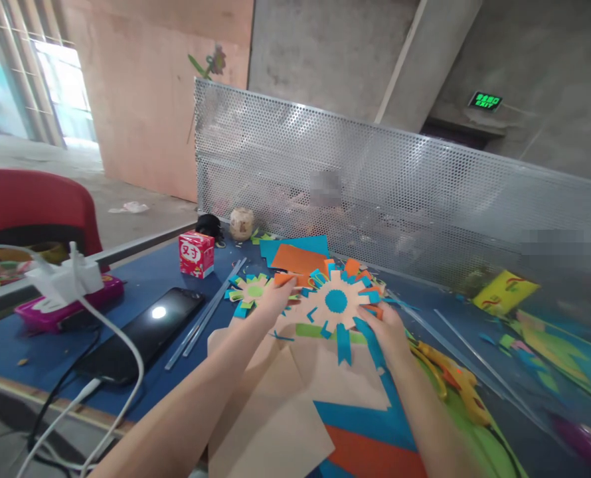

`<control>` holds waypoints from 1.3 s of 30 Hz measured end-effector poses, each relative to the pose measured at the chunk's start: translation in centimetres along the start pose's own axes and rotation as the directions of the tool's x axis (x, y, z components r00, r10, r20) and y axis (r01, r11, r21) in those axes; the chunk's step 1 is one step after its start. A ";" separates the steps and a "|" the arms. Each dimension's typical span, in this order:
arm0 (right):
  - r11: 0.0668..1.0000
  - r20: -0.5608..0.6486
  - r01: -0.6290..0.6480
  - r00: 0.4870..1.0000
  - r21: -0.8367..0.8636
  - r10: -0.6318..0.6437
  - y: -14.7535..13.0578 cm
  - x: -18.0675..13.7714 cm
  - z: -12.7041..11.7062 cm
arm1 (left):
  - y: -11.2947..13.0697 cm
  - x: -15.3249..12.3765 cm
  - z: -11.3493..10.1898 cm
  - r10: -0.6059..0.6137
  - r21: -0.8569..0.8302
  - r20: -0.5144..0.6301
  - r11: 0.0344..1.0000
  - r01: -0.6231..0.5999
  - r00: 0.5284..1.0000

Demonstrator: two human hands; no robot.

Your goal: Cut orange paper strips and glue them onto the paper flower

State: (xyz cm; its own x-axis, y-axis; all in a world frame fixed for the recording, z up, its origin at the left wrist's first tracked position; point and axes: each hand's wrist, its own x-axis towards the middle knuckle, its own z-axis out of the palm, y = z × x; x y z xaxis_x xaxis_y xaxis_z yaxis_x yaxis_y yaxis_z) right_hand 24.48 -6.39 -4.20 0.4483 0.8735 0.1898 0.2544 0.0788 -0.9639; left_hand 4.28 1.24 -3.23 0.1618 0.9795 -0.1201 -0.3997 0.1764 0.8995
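A paper flower (336,301) with a scalloped blue centre and beige, blue and orange petals lies in front of me on beige paper. My right hand (384,326) is closed at its right edge, fingers pinched on a petal beside a small orange piece. My left hand (274,299) is closed on an orange paper strip (300,280) to the left of the flower. Just left of that hand sits a second paper flower (253,292) with a light green centre. My left fingertips are partly hidden. Beige paper sheets (270,418) lie under my forearms.
A yellow glue gun (449,375) lies right of my right forearm. Clear sticks (208,312) lie on the left, beside a phone (141,335) and a power strip (71,305). A red box (196,254) stands farther back. A perforated metal screen (375,179) borders the table.
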 end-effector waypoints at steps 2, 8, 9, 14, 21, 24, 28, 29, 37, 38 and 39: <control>1.000 -0.036 0.012 0.999 0.007 -0.012 -0.2 0.2 -0.2 | 0.0 0.4 -0.2 0.041 0.003 -0.050 0.999 -0.040 0.998; 0.987 -0.038 0.011 0.999 0.161 -0.005 -0.9 0.2 -0.6 | 0.0 0.7 -0.8 0.101 0.043 -0.062 0.994 -0.098 0.993; 0.983 -0.025 0.004 1.000 0.182 0.001 -1.0 0.2 -0.6 | 0.0 0.7 -0.8 0.103 0.047 -0.059 0.994 -0.100 0.993; 0.958 0.056 -0.047 0.998 0.283 0.032 -1.2 -0.2 -0.5 | -0.3 0.8 -0.9 0.101 0.044 -0.046 0.994 -0.099 0.994; 0.900 0.212 -0.180 0.972 0.397 0.101 -1.6 -0.6 -0.3 | -0.8 0.7 -0.6 0.088 0.069 0.073 0.993 -0.093 0.993; 0.894 0.250 -0.213 0.961 0.394 0.119 -1.7 -0.6 -0.2 | -1.3 0.8 -0.4 0.088 0.087 0.143 0.991 -0.101 0.986; 0.896 0.265 -0.244 0.953 0.370 0.150 -1.6 -0.6 -0.2 | -1.7 0.6 0.1 0.047 0.091 0.163 0.994 -0.062 0.986; 0.896 0.264 -0.250 0.952 0.368 0.158 -1.5 -0.6 -0.2 | -1.6 0.5 0.3 0.037 0.088 0.160 0.995 -0.052 0.986; 0.898 0.274 -0.293 0.939 0.329 0.206 -1.0 -0.5 -0.2 | -0.6 -1.0 0.8 0.075 0.105 0.334 0.988 -0.116 0.940; 0.901 0.297 -0.294 0.934 0.320 0.200 -1.1 -0.6 -0.2 | -0.7 -0.9 0.6 0.134 0.130 0.334 0.974 -0.186 0.933; 0.904 0.321 -0.296 0.927 0.309 0.194 -1.3 -0.7 -0.1 | -0.9 -0.8 0.5 0.188 0.152 0.326 0.957 -0.248 0.926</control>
State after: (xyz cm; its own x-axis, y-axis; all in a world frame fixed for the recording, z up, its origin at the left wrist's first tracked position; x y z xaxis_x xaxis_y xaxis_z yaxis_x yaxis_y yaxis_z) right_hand 23.87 -7.16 -3.10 0.1897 0.9793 -0.0713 -0.1676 -0.0392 -0.9851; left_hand 4.92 0.22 -3.69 0.3692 0.9086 0.1952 -0.2853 -0.0891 0.9543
